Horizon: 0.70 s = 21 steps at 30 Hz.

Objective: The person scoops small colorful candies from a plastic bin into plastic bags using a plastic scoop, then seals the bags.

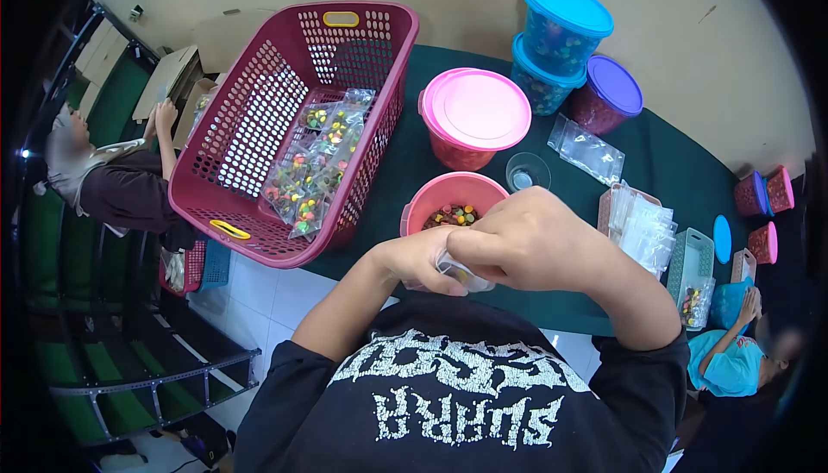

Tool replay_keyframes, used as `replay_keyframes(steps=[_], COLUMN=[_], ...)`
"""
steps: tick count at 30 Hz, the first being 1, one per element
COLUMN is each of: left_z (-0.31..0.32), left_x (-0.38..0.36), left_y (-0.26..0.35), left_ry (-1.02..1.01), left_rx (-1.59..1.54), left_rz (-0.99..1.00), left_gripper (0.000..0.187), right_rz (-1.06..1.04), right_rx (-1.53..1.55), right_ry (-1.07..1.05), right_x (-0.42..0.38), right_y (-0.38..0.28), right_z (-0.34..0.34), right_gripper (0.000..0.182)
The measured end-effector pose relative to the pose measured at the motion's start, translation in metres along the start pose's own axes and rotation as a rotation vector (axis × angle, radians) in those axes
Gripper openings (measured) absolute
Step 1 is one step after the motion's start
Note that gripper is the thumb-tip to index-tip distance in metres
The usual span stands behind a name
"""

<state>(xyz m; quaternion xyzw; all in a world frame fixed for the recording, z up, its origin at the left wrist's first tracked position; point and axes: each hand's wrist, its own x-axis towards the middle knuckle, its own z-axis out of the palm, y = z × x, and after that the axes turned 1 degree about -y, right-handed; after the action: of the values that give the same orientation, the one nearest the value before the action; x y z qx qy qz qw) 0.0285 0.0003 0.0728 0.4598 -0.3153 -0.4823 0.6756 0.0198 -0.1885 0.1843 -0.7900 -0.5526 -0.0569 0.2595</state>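
Observation:
Close to my chest, my left hand (pixel 421 259) is closed around a small clear plastic bag (pixel 467 278). My right hand (pixel 515 240) has its fingers curled together at the top of the same bag, pinching it. Just beyond both hands stands a pink bowl (pixel 417 212) holding colourful round candies (pixel 452 216), partly hidden by my hands. A clear cup (pixel 527 172) is behind my right hand. To the left, a large maroon basket (pixel 373 150) contains several filled candy bags (pixel 312 165).
Lidded tubs, pink (pixel 477 111), blue (pixel 565 25) and purple (pixel 611 87), stand behind. Empty plastic bags (pixel 642 230) fill a basket at right, beside a green basket (pixel 687 259). A person (pixel 112 175) is at far left, another person (pixel 733 363) at far right.

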Motion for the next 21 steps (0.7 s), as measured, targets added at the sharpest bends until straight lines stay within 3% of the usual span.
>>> replay_keyframes(steps=[2, 6, 8, 9, 11, 12, 13, 15, 17, 21], left_z=[-0.004, 0.006, 0.003, -0.002, -0.014, -0.011, -0.008, -0.017, -0.030, -0.040], left_x=[0.001, 0.002, -0.005, -0.011, -0.027, -0.037, -0.048, -0.066, -0.075, -0.072], left_y=[-0.003, 0.014, 0.014, 0.006, -0.011, -0.008, -0.007, -0.029, -0.053, -0.082], left_ry=[-0.109, 0.003, 0.090, 0.095, 0.355, 0.546, 0.733, 0.933, 1.074, 1.104], left_rx=[0.012, 0.156, 0.248, 0.243, 0.159, 0.134, 0.106, 0.205, 0.349, 0.341], left_rz=[-0.024, 0.075, 0.066, 0.069, 0.020, -0.043, -0.109, -0.097, -0.104, -0.135], left_gripper=[0.066, 0.061, 0.055, 0.055, 0.050, 0.048, 0.046, 0.046, 0.048, 0.052], right_rz=[-0.022, -0.020, 0.024, 0.148, 0.409, 0.413, 0.549, 0.741, 0.739, 0.783], right_rx=[0.074, -0.012, 0.000, -0.028, -0.066, -0.070, -0.108, -0.178, -0.301, -0.408], right_ry=[-0.002, -0.038, 0.133, 0.121, 0.138, 0.136, 0.135, 0.045, -0.102, -0.197], right_x=[-0.002, -0.008, -0.014, -0.025, -0.037, -0.038, -0.039, -0.050, -0.061, -0.072], right_y=[0.003, -0.004, -0.010, -0.007, -0.008, -0.005, 0.002, 0.016, 0.027, 0.060], right_z=[0.011, -0.003, -0.027, -0.037, -0.048, -0.039, -0.017, 0.031, 0.082, 0.158], right_gripper=[0.017, 0.018, 0.016, 0.014, 0.014, 0.014, 0.015, 0.019, 0.019, 0.024])
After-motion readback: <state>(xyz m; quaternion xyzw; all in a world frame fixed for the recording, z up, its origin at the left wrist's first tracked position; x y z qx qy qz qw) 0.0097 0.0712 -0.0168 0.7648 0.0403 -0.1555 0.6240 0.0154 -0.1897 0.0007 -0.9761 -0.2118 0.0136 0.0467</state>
